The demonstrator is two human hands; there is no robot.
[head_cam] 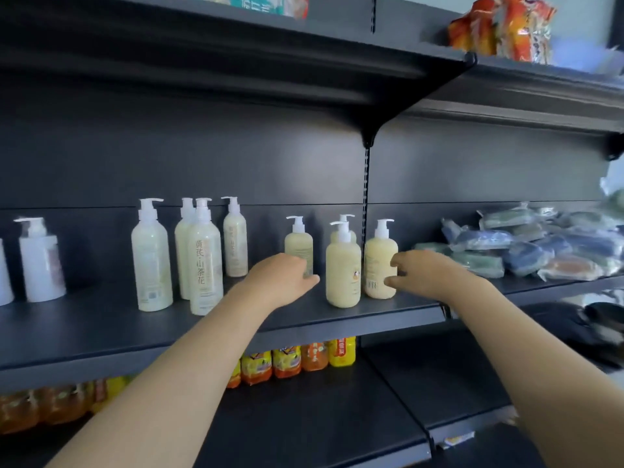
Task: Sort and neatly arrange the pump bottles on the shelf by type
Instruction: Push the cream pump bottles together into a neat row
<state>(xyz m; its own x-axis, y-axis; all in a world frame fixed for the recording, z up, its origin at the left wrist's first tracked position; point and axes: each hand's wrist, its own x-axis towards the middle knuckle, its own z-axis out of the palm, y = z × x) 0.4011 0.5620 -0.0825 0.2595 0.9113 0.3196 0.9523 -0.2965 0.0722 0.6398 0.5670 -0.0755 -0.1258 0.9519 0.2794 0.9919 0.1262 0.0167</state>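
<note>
On the dark shelf (337, 320), far left: white pump bottles (40, 261). Next, upright and close together: four tall pale pump bottles (152, 258). Below, on the lower shelf: orange and yellow bottles (287, 361). Then the left hand (283, 282), fingers loosely bent; hides the lower part of a short cream pump bottle (299, 239), so cannot tell whether it grips. Just beside: two more short cream bottles (343, 268), one behind the other. Right hand (425, 271) half open, fingertips (394, 263) at the right side of the rightmost cream bottle (380, 261), not wrapped round it. Far right: a heap of wrapped sponges (526, 244).
</note>
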